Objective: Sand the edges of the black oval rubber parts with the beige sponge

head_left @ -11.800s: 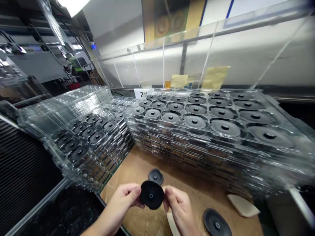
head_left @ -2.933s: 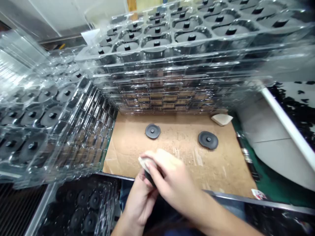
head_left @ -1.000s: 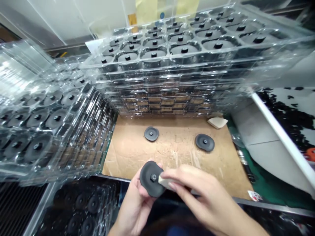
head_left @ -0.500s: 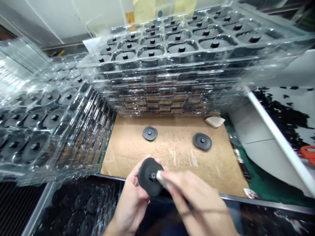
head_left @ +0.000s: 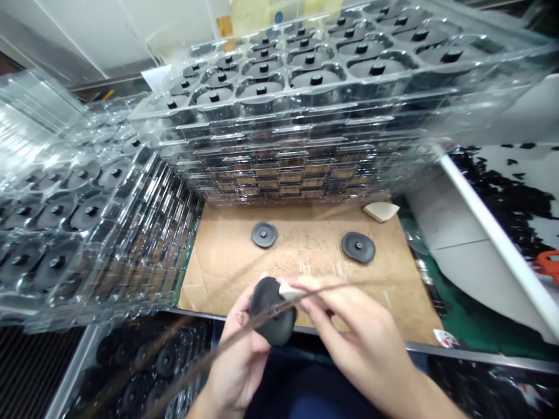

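Note:
My left hand (head_left: pixel 238 343) holds a black rubber-like disc (head_left: pixel 271 311) with a small central hub, tilted up in its fingers. My right hand (head_left: pixel 353 320) pinches a small beige pad (head_left: pixel 289 290) and presses it against the disc's upper face near the rim. Part of the disc's face is hidden behind the pad and my right fingers. Beyond my hands, two matching discs (head_left: pixel 264 234) (head_left: pixel 358 247) lie flat on a cardboard sheet (head_left: pixel 314 273). A second beige pad (head_left: pixel 381 212) lies near the sheet's far edge.
Stacks of clear plastic trays holding black discs rise behind the cardboard (head_left: pixel 279 145) and to its left (head_left: pixel 87 192). Another tray of discs (head_left: pixel 144 361) sits low at left. Orange scissor handles (head_left: pixel 548 262) show at right. A dark strand crosses the view.
The disc in my left hand has tilted, and the pad has shifted from its hub towards its upper rim. My right hand has moved slightly up and right. The view has drifted slightly.

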The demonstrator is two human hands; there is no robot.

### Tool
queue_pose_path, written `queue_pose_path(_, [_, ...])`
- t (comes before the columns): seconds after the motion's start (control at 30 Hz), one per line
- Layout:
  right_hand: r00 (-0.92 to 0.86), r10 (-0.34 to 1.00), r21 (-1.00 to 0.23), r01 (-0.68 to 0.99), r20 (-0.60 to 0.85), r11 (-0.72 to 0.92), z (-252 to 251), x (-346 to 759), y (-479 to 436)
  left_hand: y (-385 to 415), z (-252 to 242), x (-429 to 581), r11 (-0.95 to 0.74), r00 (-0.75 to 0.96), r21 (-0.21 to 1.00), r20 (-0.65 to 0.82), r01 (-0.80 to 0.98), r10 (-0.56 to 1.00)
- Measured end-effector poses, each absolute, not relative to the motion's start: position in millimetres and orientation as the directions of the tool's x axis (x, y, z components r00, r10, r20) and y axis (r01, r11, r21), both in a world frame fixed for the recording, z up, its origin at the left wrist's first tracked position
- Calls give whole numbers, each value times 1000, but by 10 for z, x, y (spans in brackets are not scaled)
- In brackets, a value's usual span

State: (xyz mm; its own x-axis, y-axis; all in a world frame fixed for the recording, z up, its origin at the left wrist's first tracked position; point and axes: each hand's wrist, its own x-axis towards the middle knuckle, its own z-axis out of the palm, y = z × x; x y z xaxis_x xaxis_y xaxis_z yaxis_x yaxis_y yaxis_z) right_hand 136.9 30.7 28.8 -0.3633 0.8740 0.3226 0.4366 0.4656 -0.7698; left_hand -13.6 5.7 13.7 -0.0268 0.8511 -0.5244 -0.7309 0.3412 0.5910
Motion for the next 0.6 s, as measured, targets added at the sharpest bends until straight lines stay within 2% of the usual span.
queue_pose_path(0.1, [-361, 876, -770, 439, 320, 463, 312, 1366, 288, 60, 106, -140, 343, -11, 581, -519, -738, 855])
queue_pose_path(0.2, [-405, 903, -878, 369, 143, 305, 253, 1400, 285, 87, 73, -140, 348, -1, 545, -539, -762, 842])
queue_pose_path(0.27, [-291, 957, -918, 375, 18, 131, 144, 1449, 322, 106, 47, -135, 327, -27, 528, -555, -784, 832])
queue_pose_path(0.33, [-102, 993, -920, 392, -53, -9, 2, 1505, 352, 113, 25, -132, 305, -48, 509, -568, -805, 822])
queue_pose_path(0.4, [11, 993, -919, 378, -115, -110, -139, 1553, 343, 107, 8, -137, 293, -45, 478, -577, -828, 815])
queue_pose_path(0.47, [-17, 981, -920, 349, -193, -175, -249, 1587, 299, 93, -2, -146, 290, -26, 448, -577, -846, 817])
queue_pose_path(0.6, [-200, 936, -914, 349, -289, -207, -345, 1618, 221, 82, 7, -144, 285, -15, 429, -574, -857, 819])
